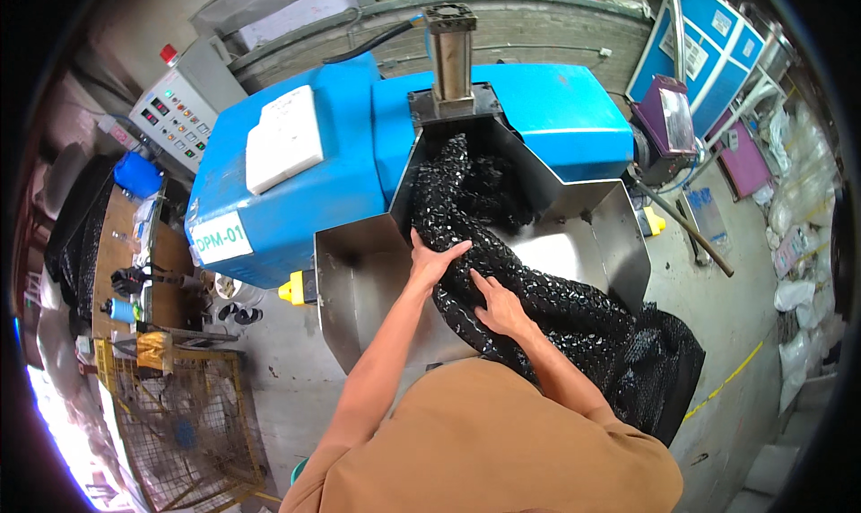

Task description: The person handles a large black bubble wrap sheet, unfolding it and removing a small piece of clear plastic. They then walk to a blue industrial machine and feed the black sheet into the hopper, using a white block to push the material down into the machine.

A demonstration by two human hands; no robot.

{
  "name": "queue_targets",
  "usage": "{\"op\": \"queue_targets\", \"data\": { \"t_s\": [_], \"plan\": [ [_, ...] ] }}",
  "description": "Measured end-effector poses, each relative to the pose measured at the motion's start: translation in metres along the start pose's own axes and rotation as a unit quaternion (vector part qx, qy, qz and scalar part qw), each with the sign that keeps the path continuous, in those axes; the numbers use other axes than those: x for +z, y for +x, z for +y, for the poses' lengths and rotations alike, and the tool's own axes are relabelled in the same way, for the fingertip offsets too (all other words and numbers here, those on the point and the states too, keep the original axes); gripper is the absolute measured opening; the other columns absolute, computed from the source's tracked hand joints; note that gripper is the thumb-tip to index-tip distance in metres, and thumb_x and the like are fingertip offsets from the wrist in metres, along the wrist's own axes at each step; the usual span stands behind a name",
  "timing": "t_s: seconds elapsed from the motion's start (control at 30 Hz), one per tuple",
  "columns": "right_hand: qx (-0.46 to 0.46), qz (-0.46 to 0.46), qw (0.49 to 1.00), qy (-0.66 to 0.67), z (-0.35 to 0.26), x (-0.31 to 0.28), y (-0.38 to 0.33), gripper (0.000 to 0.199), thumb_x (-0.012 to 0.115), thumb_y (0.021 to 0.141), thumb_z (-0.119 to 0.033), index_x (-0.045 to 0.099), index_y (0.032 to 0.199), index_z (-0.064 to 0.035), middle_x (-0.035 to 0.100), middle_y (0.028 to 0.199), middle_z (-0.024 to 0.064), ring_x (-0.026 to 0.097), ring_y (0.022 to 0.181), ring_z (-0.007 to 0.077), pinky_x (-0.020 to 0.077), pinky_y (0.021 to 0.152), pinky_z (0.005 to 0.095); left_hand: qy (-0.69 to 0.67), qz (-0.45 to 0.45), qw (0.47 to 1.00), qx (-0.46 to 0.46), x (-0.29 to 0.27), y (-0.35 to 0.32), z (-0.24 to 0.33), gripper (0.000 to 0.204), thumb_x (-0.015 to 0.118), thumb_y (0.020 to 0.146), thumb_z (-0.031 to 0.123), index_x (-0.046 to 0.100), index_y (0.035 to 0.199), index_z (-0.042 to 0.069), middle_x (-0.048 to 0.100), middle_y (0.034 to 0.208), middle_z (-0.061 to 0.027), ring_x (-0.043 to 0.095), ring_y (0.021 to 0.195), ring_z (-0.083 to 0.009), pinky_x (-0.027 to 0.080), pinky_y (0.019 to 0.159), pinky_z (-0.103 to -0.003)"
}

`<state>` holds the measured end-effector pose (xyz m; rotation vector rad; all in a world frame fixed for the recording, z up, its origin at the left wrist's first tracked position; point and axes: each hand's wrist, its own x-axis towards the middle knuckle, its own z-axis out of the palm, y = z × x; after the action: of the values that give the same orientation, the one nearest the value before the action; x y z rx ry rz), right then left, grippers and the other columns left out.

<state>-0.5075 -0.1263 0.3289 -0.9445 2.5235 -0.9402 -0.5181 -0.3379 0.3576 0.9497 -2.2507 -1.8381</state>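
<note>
A long bunched length of shiny black plastic sheeting (547, 289), dimpled like bubble wrap, runs from the steel feed hopper (354, 284) down over its front right edge. My left hand (435, 260) lies against the left side of the bunch, thumb spread across it and index finger pointing up along its edge. Just right of it and nearer to me, my right hand (500, 308) rests on the sheeting with its fingers spread. Both hands touch the plastic without visibly closing round it. At the hopper's back, the sheeting's far end reaches a dark throat with loose black plastic beside it.
The hopper joins a large blue machine (574, 109) with an upright metal cylinder (450, 60). White slabs (285, 141) lie on its cover. A control cabinet (179, 109) stands far left, above a wooden bench (108, 266). A rod (691, 230) juts out at right, near piled clear plastic (807, 172).
</note>
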Motion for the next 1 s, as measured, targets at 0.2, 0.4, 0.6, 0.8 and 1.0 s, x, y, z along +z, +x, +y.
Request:
{"op": "queue_targets", "data": {
  "t_s": [0.2,0.4,0.6,0.8,1.0],
  "plan": [
    [0.011,-0.003,0.998,0.055,0.022,-0.024,-0.009,0.059,0.073,0.085,-0.015,0.058,0.141,-0.0051,0.064,0.114,0.0183,0.067,0.099,0.0383,0.0558,0.088,0.0456,0.148,0.109,0.983,-0.018,0.043,0.025,-0.028,0.119,0.082,0.069,0.021,0.013,0.164,0.002,0.05,0.147,-0.0316,0.053,0.135,-0.0413,0.043,0.113,-0.044],
    [0.142,0.028,0.961,0.234,0.043,-0.067,0.016,0.032,0.071,0.095,-0.022,0.072,0.117,0.0009,0.075,0.098,0.0106,0.072,0.082,0.0182,0.0568,0.078,0.0338,-0.02,0.083,0.996,0.003,0.021,0.002,-0.069,0.099,0.075,0.077,0.008,0.023,0.162,0.009,0.055,0.145,-0.0248,0.056,0.132,-0.0364,0.043,0.113,-0.042],
    [0.113,0.017,0.989,-0.093,0.083,-0.093,0.114,0.033,0.07,0.09,-0.04,0.079,0.094,-0.0087,0.075,0.09,0.0195,0.072,0.088,0.0395,0.0561,0.081,0.0491,-0.049,0.115,0.992,0.011,0.013,-0.018,-0.106,0.092,0.069,0.079,0.002,0.027,0.161,0.01,0.055,0.146,-0.0201,0.055,0.134,-0.0326,0.043,0.112,-0.039],
    [0.044,-0.174,0.932,-0.315,0.128,-0.066,0.245,0.031,0.063,0.089,-0.029,0.08,0.09,-0.0025,0.076,0.097,0.0213,0.073,0.096,0.0395,0.0566,0.09,0.0484,-0.031,0.113,0.993,0.004,0.006,-0.046,-0.108,0.095,0.068,0.078,0.002,0.024,0.162,0.009,0.05,0.151,-0.0224,0.051,0.139,-0.0355,0.041,0.115,-0.04],
    [-0.107,0.134,0.976,-0.132,0.072,-0.061,0.28,0.044,0.068,0.093,-0.019,0.065,0.134,-0.0045,0.055,0.149,0.0193,0.055,0.133,0.0408,0.0461,0.111,0.0484,-0.059,0.122,0.991,-0.002,0.002,-0.054,-0.117,0.095,0.07,0.079,0.004,0.023,0.162,0.007,0.048,0.153,-0.0237,0.05,0.14,-0.0358,0.04,0.116,-0.04]
  ]
}}
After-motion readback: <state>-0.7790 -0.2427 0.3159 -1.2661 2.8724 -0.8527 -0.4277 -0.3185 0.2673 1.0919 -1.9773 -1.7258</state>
